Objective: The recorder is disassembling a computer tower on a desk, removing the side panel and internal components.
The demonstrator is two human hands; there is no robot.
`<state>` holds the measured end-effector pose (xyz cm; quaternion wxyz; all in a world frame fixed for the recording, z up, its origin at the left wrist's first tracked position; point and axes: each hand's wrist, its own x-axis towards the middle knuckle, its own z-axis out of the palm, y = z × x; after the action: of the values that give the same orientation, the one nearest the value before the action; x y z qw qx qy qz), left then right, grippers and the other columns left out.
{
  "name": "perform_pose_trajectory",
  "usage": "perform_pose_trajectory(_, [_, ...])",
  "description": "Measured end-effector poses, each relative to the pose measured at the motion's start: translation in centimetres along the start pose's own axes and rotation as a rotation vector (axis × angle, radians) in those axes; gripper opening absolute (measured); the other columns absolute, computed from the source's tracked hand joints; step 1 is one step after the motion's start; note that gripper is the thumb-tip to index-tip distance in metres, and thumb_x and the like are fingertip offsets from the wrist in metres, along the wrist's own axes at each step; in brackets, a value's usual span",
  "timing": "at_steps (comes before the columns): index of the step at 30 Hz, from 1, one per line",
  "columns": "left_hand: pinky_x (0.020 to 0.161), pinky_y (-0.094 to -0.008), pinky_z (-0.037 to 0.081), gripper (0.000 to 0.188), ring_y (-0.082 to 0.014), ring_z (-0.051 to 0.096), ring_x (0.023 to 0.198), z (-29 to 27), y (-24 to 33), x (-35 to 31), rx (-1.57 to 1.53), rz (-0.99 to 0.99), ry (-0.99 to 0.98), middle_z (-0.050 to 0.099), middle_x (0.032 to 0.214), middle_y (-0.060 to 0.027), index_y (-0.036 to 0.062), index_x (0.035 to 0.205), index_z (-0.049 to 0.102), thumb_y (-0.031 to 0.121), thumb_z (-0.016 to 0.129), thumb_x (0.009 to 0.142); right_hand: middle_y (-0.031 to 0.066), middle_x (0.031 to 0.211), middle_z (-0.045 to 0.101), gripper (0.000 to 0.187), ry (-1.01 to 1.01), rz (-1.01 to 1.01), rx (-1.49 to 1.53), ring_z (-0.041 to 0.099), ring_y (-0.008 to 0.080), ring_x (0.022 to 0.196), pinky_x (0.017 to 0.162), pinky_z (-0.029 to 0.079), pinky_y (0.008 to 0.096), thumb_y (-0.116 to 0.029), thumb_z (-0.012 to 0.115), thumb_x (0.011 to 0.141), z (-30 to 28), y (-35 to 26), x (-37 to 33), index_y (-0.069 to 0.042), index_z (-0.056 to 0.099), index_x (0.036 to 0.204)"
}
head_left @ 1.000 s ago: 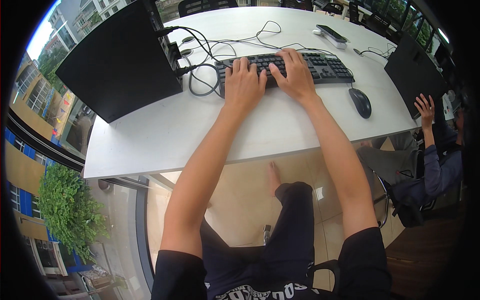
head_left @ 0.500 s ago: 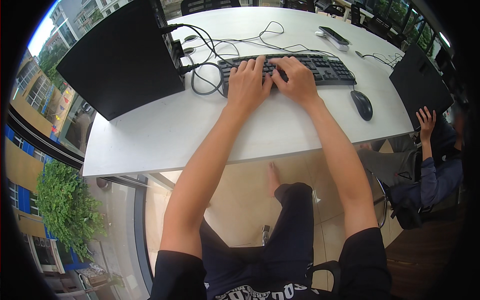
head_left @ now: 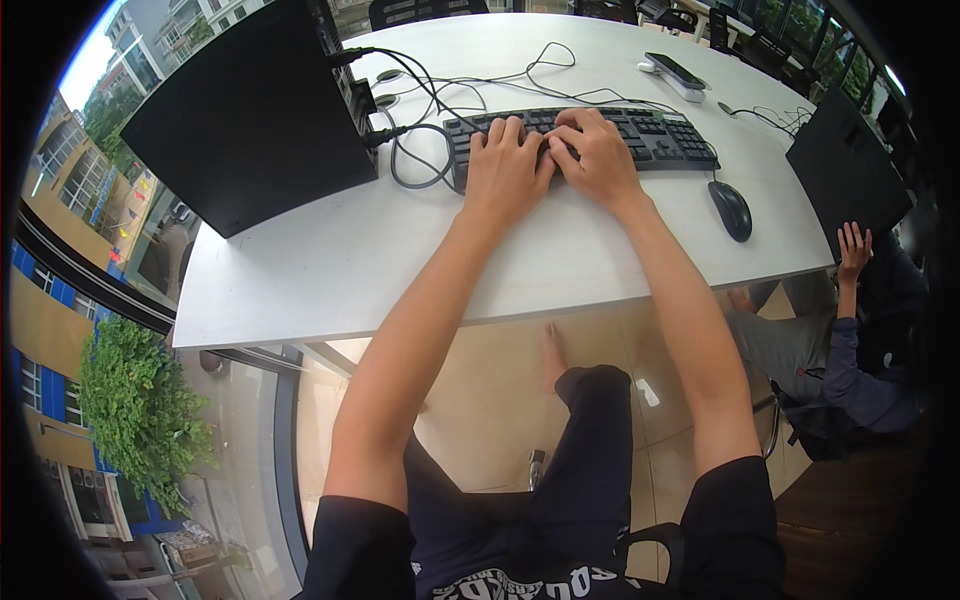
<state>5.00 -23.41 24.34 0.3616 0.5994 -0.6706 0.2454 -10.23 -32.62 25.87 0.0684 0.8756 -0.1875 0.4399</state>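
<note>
A black keyboard [head_left: 668,140] lies across the white desk. My left hand [head_left: 507,175] rests over its left part, palm down, the fingers bent onto the keys. Close beside it, my right hand [head_left: 600,165] bends over the middle keys, its thumb pointing toward the left one. Neither hand holds anything, and some fingertips are hidden by the knuckles. To the right of the keyboard sits a black mouse [head_left: 731,212], untouched.
At the left a large black computer case [head_left: 250,120] stands with cables [head_left: 430,184] plugged in. A phone [head_left: 676,70] lies on a white stand behind the keyboard. Another person's hand [head_left: 854,250] touches a dark panel [head_left: 850,170] at the right. The white desk [head_left: 330,290] curves toward me.
My fingers have shifted slightly on the keys, the right hand's more bent than before. The view has moved a little; the other person's hand sits slightly lower in it.
</note>
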Motion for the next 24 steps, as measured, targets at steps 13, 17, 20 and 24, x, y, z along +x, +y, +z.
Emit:
perform_pose_trajectory(13, [0.091,-0.0471,0.047,0.027,-0.0313,0.061,0.108,-0.5,0.3,-0.3,-0.047,0.071,-0.002,0.066,0.111,-0.0110,0.0057,0.107,0.074,0.023,0.071,0.086,0.0122,0.111,0.071,0.028,0.096,0.048,-0.009,0.066,0.0326,0.106,0.090,0.052,0.0458,-0.029,0.064,0.091,1.0,0.8,-0.6,-0.007,0.071,0.107])
perform_pose_trajectory(17, [0.088,-0.0429,0.052,0.022,-0.0329,0.066,0.102,-1.9,-1.4,0.0,-0.019,0.108,-0.058,0.072,0.106,-0.0121,0.0081,0.105,0.076,0.021,0.070,0.089,0.0165,0.117,0.073,0.034,0.048,0.211,0.005,0.068,0.0318,0.112,0.100,0.052,0.0520,-0.030,0.075,0.092,-2.3,-3.0,0.6,-0.003,0.071,0.113])
perform_pose_trajectory(20, [0.089,-0.0446,0.053,0.023,-0.0366,0.069,0.105,-3.8,1.7,3.4,-0.101,0.048,-0.198,0.071,0.110,-0.0234,0.0011,0.104,0.076,0.016,0.071,0.088,0.0116,0.097,0.072,0.020,0.044,0.240,-0.053,0.070,0.0258,0.092,0.085,0.054,0.0433,-0.023,0.072,0.092,-5.8,-5.8,-3.6,-0.004,0.071,0.099])
perform_pose_trajectory(24, [0.077,-0.0381,0.055,0.022,-0.0310,0.072,0.087,-4.3,0.9,7.8,-0.012,0.242,-0.007,0.073,0.091,-0.0187,-0.0039,0.099,0.073,0.016,0.067,0.091,-0.0016,0.059,0.063,0.011,0.027,0.078,-0.268,0.064,0.0083,0.056,0.051,0.050,0.0231,-0.014,0.069,0.087,-9.2,-11.3,-8.3,-0.010,0.072,0.077])
